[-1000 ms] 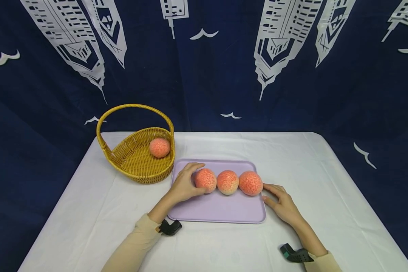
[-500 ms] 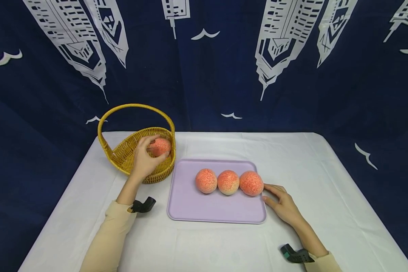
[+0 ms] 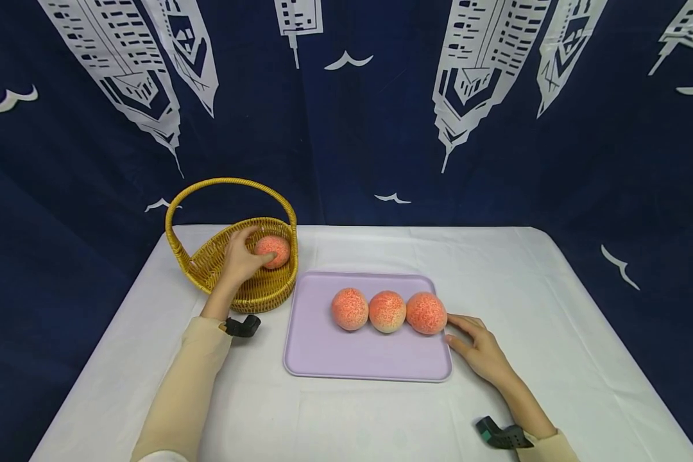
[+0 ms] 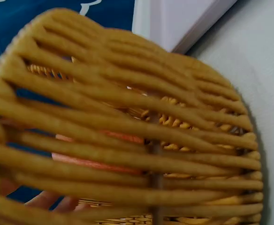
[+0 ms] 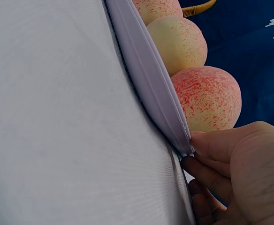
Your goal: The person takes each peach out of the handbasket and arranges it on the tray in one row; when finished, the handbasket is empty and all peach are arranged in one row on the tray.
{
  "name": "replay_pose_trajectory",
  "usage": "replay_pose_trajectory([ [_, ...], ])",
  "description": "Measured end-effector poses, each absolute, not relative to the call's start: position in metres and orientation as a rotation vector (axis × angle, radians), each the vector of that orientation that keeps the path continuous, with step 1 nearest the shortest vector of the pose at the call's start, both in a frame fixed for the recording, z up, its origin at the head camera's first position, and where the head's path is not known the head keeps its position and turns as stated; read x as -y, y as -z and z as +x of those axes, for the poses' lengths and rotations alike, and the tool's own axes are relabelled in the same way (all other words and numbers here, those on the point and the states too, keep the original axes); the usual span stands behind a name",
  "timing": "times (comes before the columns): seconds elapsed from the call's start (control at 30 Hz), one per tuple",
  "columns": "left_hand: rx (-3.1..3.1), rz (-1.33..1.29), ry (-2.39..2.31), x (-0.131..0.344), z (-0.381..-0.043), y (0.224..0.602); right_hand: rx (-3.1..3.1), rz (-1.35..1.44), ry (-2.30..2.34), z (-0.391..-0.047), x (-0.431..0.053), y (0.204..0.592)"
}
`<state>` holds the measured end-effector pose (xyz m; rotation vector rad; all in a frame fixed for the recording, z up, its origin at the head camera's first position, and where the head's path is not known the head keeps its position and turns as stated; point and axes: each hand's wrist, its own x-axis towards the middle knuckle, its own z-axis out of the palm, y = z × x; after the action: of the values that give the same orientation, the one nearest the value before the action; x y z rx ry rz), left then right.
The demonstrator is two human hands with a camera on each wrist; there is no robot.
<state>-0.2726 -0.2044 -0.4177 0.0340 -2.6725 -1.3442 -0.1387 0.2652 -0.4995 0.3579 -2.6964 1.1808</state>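
My left hand reaches into the wicker basket, its thumb across the peach there and its other fingers spread apart from the peach's left side. In the left wrist view, the basket's woven side hides most of the peach and fingers. My right hand touches the right rim of the lilac tray with relaxed fingertips, close beside the rightmost peach. That rim and the thumb also show in the right wrist view. Two more peaches, a middle one and a left one, complete the tray's row.
The basket's tall handle arches over its opening. It stands at the back left of the table, close to the tray's left end. A white cloth covers the table, and a dark blue printed curtain hangs behind.
My left hand has gone from the tray's left peach to the basket's peach, then loosened its fingers and drawn slightly left. My right hand has stayed at the tray's rim.
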Motion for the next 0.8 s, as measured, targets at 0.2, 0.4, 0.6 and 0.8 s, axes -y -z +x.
replay_pose_trajectory([
  [0.2, 2.778, 0.017, 1.336, 0.206, -0.286, 0.424, 2.691, 0.361, -1.191, -0.138, -0.266, 0.499],
  [0.4, 2.783, -0.025, 1.326, 0.207, -0.291, 0.430, 2.688, 0.362, -1.182, -0.137, -0.266, 0.499],
  [0.6, 2.768, -0.050, 1.272, 0.206, -0.290, 0.430, 2.689, 0.366, -1.175, -0.138, -0.266, 0.500],
  [0.8, 2.726, -0.035, 1.279, 0.207, -0.284, 0.427, 2.684, 0.374, -1.171, -0.139, -0.266, 0.500],
])
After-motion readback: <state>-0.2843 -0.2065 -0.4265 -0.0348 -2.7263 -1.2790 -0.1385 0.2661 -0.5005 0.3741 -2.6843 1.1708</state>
